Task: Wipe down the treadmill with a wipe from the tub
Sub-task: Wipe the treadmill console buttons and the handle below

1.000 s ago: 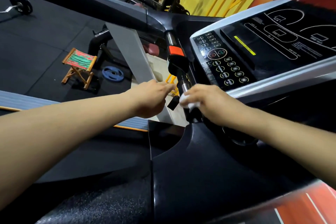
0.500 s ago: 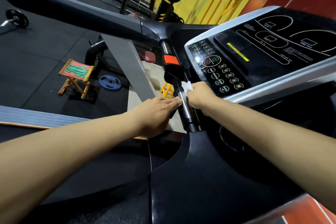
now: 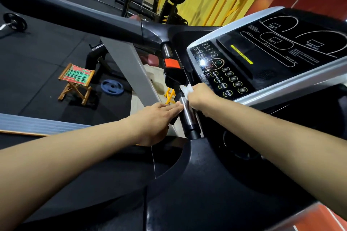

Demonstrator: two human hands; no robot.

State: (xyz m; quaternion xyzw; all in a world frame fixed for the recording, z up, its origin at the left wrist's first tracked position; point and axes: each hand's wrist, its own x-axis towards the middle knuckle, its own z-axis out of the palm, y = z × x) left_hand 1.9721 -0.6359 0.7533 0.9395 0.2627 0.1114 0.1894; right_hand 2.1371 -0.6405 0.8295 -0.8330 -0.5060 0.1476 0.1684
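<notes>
**Wipe on the pulse grip, most of the treadmill still to do**

Head view: the right hand [image 3: 200, 95] is curled round a crumpled white wipe [image 3: 186, 88] and holds it against the upper end of the chrome grip bar [image 3: 187, 112], just below the black clamp with the orange tab [image 3: 171, 63]. The left hand [image 3: 155, 120] lies with its fingers straight and together, fingertips touching the left side of the same bar; it holds nothing that can be seen, and seems to be steadying. The bar stands between the two hands, just left of the console [image 3: 262, 58], whose button panel [image 3: 223, 77] shows a bright glare and faint streaks; whether that is damp from wiping cannot be told. The long dark handrail [image 3: 75, 15] runs away to the upper left. The tub of wipes is not in view.

Judged from this, the wipe is out of the tub and the work is under way on the grip bar. The handrail, the black moulded housing [image 3: 206, 184] in the foreground and the console surround show no clear sign of having been cleaned, so most of the machine probably remains

On the floor beyond sit a folding stool [image 3: 77, 80] and a blue weight plate [image 3: 112, 87]
</notes>
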